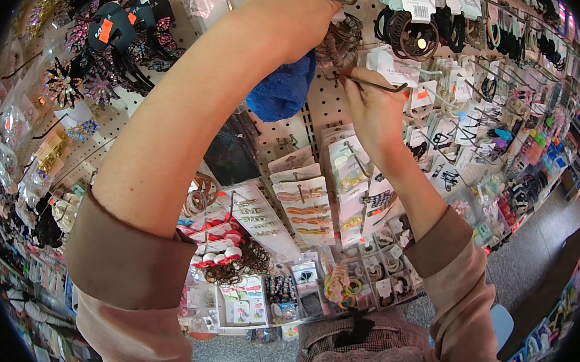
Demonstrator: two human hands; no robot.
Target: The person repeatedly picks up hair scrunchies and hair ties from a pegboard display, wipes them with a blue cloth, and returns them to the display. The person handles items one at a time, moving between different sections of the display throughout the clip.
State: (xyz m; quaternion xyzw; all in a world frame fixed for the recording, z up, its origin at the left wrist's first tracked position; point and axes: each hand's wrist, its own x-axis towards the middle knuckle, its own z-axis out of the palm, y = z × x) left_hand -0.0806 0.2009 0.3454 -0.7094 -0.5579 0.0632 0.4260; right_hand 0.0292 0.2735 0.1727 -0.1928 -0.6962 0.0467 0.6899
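Note:
My left hand [291, 18] is raised at the top middle against the pegboard [328, 101], its fingers mostly hidden near a metal display hook. A blue cloth [282, 90] hangs just below that hand; whether the hand grips it is not visible. Brown hair ties [341, 38] hang between my two hands. My right hand [374, 105] is at a lower metal hook [376, 84], its fingertips close to the hook's base by the board. Whether the fingers pinch the hook or the hair ties cannot be made out.
Dark hair claws [111, 33] hang at left. Carded hair clips [306, 205] and more cards on protruding hooks fill the middle and right. Below stand compartment trays [245, 304] of accessories. A blue stool [501, 326] stands on the floor at lower right.

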